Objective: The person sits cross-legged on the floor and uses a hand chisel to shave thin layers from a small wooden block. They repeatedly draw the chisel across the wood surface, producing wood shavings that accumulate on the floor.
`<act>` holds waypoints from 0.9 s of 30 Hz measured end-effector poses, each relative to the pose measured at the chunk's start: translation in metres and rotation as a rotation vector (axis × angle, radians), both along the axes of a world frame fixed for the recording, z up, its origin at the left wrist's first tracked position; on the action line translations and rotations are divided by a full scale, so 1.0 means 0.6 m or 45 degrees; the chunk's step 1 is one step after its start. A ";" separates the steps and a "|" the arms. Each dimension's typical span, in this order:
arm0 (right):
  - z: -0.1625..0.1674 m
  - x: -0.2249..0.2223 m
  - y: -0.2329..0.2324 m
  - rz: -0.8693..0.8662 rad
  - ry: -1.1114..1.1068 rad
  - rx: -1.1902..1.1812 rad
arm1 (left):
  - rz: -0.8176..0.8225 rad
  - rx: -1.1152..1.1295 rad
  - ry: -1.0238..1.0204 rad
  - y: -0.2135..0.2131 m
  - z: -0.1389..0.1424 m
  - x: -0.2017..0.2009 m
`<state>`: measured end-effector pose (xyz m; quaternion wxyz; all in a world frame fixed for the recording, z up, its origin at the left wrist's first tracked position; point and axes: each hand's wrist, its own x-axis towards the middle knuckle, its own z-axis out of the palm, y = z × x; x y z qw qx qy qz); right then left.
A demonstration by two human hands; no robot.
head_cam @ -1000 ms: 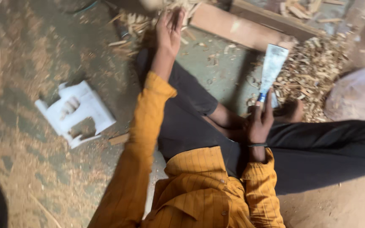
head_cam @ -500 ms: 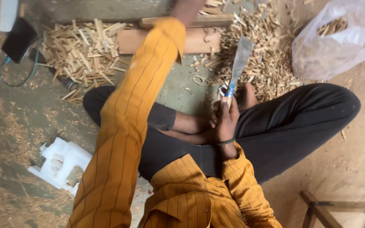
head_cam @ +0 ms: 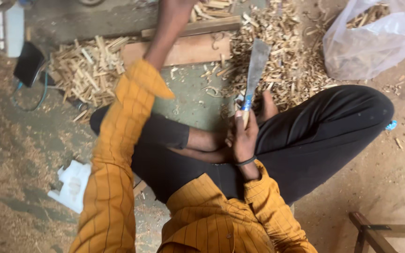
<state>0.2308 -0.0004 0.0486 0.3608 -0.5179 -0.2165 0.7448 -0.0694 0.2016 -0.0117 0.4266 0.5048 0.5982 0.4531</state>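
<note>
Right hand [head_cam: 243, 138] is clenched on the handle of a broad flat blade [head_cam: 256, 63], held upright over the lap, its tip above the wood shavings [head_cam: 282, 61]. Left arm reaches forward across the plank [head_cam: 188, 49] on the floor; the left hand is out of frame, its state cannot be told. Judged step: fetching stock. The next move calls for a firm grasp with the blade kept clear.

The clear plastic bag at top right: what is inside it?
The clear plastic bag holds pale wood shavings and chips, visible near its open top edge. The film is cloudy lower down, so how full it is cannot be seen.
</note>
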 end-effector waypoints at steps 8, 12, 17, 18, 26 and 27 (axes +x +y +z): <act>-0.004 -0.019 -0.024 0.073 -0.063 0.178 | 0.654 0.320 -0.499 -0.223 -0.019 0.029; -0.012 -0.033 -0.031 0.136 -0.122 0.287 | 0.624 0.485 0.092 -0.249 -0.042 0.044; -0.010 -0.044 -0.037 0.215 -0.264 0.374 | 0.528 0.460 0.516 -0.248 -0.055 0.041; -0.012 -0.045 -0.037 0.217 -0.293 0.382 | 0.515 0.535 0.531 -0.248 -0.059 0.041; -0.030 -0.044 -0.035 0.231 -0.282 0.350 | 0.447 0.608 0.689 -0.258 -0.112 0.033; -0.030 -0.044 -0.035 0.239 -0.289 0.349 | 0.453 0.603 0.640 -0.256 -0.114 0.028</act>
